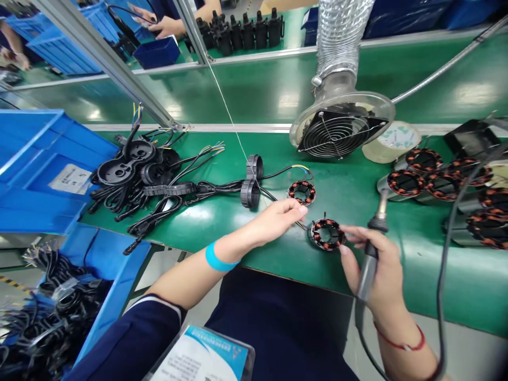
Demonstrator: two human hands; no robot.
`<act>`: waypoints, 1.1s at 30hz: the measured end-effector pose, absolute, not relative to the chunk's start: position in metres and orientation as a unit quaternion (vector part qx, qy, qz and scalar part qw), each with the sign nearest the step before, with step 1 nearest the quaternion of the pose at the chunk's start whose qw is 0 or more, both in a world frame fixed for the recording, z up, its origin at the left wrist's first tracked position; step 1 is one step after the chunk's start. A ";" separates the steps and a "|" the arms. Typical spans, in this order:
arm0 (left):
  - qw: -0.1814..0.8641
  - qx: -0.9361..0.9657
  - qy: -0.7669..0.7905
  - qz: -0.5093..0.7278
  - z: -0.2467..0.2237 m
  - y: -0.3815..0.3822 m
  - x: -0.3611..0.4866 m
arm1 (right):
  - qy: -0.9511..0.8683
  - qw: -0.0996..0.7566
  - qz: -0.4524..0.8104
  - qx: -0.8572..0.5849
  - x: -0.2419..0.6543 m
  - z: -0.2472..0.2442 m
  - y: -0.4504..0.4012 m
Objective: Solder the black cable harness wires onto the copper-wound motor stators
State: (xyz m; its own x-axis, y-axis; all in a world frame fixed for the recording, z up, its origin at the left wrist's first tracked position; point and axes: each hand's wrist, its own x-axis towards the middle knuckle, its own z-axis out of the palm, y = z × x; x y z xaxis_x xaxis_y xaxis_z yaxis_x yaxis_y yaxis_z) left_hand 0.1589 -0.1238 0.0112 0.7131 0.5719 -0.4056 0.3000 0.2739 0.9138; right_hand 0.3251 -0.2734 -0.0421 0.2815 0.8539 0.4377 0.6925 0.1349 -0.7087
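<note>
My left hand point(282, 218) is closed, its fingertips pinched over something too small to make out, between two copper-wound rings. The upper ring point(301, 193) lies just beyond my fingertips, near a cable's yellow and blue wire ends. The lower ring point(316, 236) is touched on its right side by fingers of my right hand point(377, 259). A soldering iron point(368, 267) is held in that same hand, its metal tip pointing up and away. Left of the rings, a black two-ring housing point(251, 182) stands on the green table point(278, 264), with black cables running by it.
A fume extractor point(337, 132) hangs over the back of the table. More wound cores point(440, 185) stand at the right, near the iron's cord. Black cables and housings point(138, 169) lie at the left beside blue bins point(51, 132). A co-worker's hands point(166, 26) show behind.
</note>
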 end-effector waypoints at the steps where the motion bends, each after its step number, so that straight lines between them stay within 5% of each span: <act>1: 0.699 0.612 0.359 0.093 0.009 -0.124 0.162 | -0.603 0.455 0.085 -0.650 0.324 -0.040 -0.272; 6: 0.637 0.691 0.337 0.058 0.006 -0.121 0.167 | -0.654 0.377 0.094 -0.649 0.318 -0.034 -0.265; 12: 0.349 0.874 0.336 0.044 0.019 -0.128 0.169 | -0.664 0.397 0.067 -0.630 0.316 -0.041 -0.263; 15: 0.293 0.905 0.308 0.013 0.022 -0.129 0.171 | -0.664 0.406 0.065 -0.624 0.315 -0.042 -0.263; 27: 0.729 0.610 0.310 0.015 0.003 -0.120 0.163 | -0.650 0.413 0.140 -0.622 0.319 -0.047 -0.264; 33: 0.770 0.511 0.377 0.058 -0.004 -0.122 0.175 | -0.656 0.449 0.152 -0.588 0.321 -0.052 -0.263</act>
